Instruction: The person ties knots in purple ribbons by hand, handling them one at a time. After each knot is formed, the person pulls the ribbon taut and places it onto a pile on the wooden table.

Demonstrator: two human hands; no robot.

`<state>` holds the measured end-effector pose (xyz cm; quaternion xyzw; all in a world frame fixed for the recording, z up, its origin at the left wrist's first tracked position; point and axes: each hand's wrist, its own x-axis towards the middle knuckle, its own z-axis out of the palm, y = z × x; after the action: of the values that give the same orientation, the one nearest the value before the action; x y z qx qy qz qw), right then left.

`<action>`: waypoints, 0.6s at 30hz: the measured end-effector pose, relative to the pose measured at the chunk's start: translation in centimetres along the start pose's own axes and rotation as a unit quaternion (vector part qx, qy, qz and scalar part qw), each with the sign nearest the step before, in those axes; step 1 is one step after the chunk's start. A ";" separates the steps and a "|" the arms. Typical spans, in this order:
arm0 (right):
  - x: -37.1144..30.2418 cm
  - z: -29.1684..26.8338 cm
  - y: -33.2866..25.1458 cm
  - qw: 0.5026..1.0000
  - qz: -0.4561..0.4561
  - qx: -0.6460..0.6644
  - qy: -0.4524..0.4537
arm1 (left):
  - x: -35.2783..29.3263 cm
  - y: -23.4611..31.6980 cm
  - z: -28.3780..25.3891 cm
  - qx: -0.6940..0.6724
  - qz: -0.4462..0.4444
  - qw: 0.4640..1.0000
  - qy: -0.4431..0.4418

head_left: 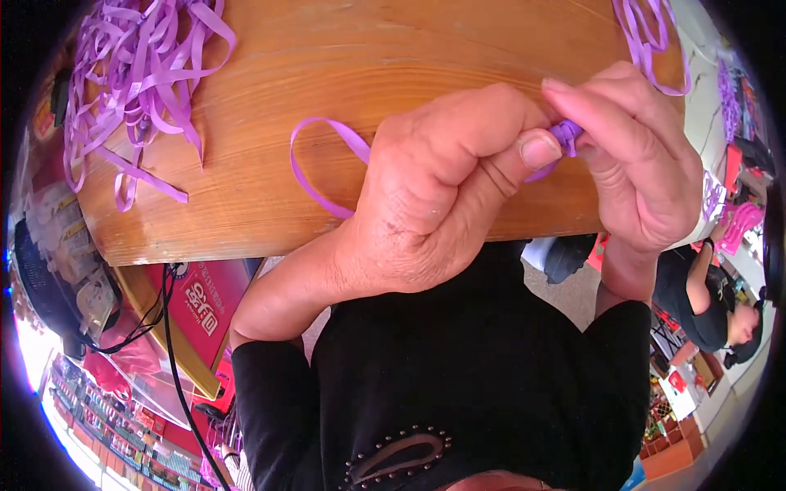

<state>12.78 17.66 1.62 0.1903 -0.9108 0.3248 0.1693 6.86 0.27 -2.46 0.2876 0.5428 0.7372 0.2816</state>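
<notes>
One purple ribbon point(350, 137): held above the near edge of the table point(270, 65), right of its middle; a slack loop is trailed over the wood, contact not certain.
Knot point(566, 131): small, bunched, kept between both hands; probably raised off the table so that it can be worked from two sides.
Left hand point(438, 184): thumb and forefinger pressed together, clamped on the ribbon just beside the knot, presumably to steady it.
Right hand point(643, 159): fingers curved and brought to the knot's other side; thumb mostly hidden, so whether anything is pinched there cannot be told.
Ribbon heap point(151, 78): piled at the table's far left; perhaps set there to be kept clear of the hands yet within reach.
Second bunch point(651, 45): looped at the table's far right edge.
Dark container point(37, 262): seen left of the table; clear-wrapped packets point(78, 237) apparently held in or against it, contents not made out.
Shelves point(115, 425): beyond the table's near left, filled with small goods.
</notes>
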 end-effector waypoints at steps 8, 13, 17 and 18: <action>0.1 -0.9 -0.3 0.995 -0.038 -0.088 -0.029 | 0.3 -0.5 0.0 0.144 0.086 0.985 0.025; 0.2 -0.8 0.3 0.993 -0.074 -0.095 -0.015 | 0.5 -1.3 0.2 0.169 0.147 0.973 0.059; 0.5 -0.8 0.9 0.992 -0.095 -0.083 -0.017 | 0.4 -0.7 0.1 0.183 0.125 0.973 0.064; 0.5 -0.8 1.0 0.992 -0.096 -0.084 -0.017 | 0.5 -0.7 0.0 0.183 0.126 0.973 0.064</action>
<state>12.00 18.80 1.92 0.2673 -0.9152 0.2261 0.1996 6.61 0.84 -3.10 0.3522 0.6449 0.6718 0.0935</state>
